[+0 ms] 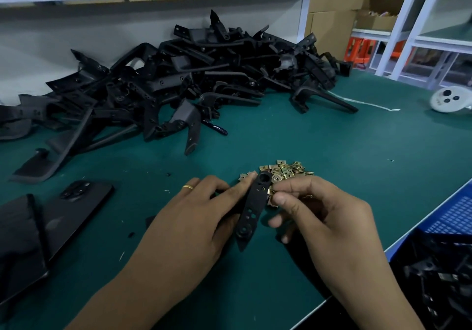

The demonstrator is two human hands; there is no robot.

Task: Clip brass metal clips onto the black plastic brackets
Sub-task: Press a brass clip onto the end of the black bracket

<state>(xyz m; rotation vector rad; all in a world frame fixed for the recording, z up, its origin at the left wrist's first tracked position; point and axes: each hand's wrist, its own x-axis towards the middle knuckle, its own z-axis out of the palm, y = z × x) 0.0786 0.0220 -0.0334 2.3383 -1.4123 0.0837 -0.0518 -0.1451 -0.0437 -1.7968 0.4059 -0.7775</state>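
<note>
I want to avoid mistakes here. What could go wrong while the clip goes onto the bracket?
The right hand pinches a small brass clip at the edge of the bracket; it may slip from the grip into the clip pile. The left hand holds the bracket only by one side, so it may twist.

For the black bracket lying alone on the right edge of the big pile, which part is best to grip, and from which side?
Probably the long thin arm of the bracket. It lies flat on the green mat and points right, clear of the pile, so come from the right, from above; its bulkier left end sits against other brackets.
</note>
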